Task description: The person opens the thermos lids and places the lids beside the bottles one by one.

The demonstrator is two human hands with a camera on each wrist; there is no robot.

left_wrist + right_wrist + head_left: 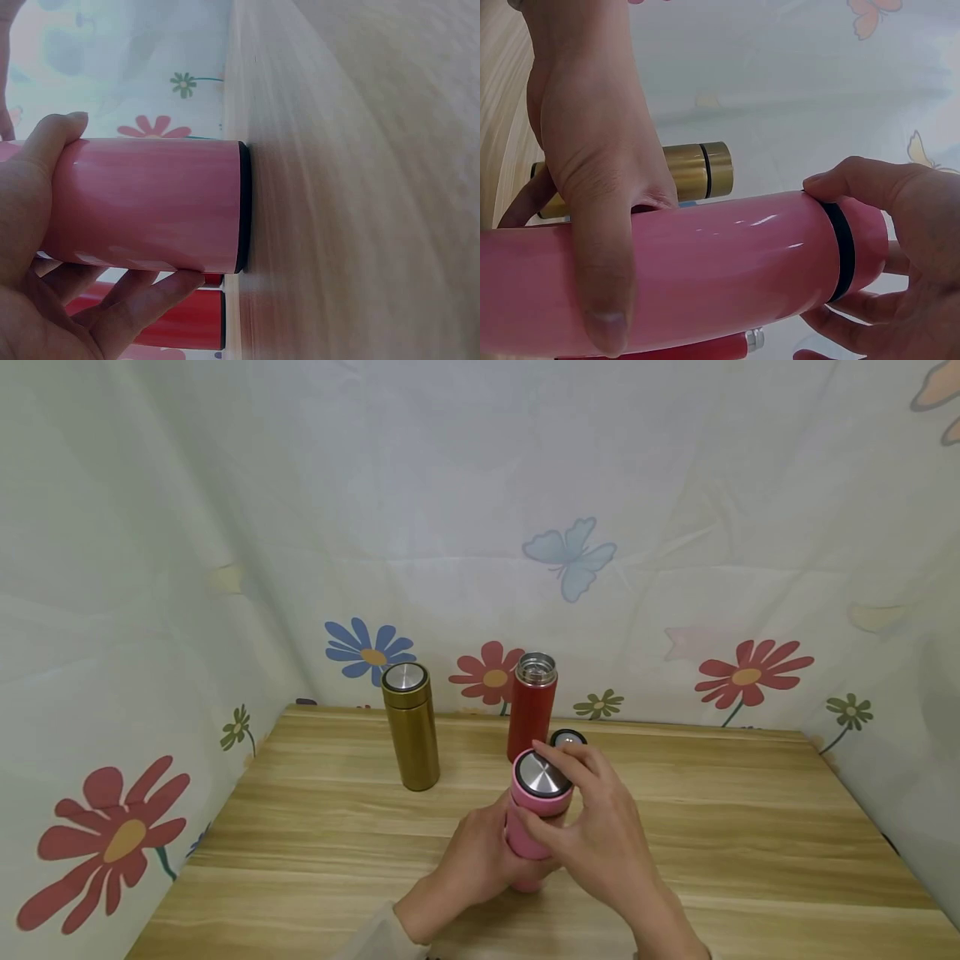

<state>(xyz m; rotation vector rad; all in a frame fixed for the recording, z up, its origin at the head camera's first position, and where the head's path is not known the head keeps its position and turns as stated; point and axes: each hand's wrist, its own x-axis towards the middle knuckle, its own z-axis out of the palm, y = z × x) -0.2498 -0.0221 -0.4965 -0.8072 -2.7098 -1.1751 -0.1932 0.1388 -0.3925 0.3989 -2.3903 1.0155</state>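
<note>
The left hand [480,852] wraps round the body of the pink bottle [157,202]; the right hand [606,827], arched above, grips its cap [543,773]. The bottle is between both hands, the red bottle [531,718] beyond them.

The table [712,827] has a curtain [450,485] behind it and along both sides. The left flask [413,735] stands on the table, well apart from the rest. The rear flask [531,714] stands to its right and slightly farther back. Just right of that sits the lid [567,737]. Before these comes the front flask [542,777], left grip [480,852] around its body, right grip [603,827] at its top.
</note>
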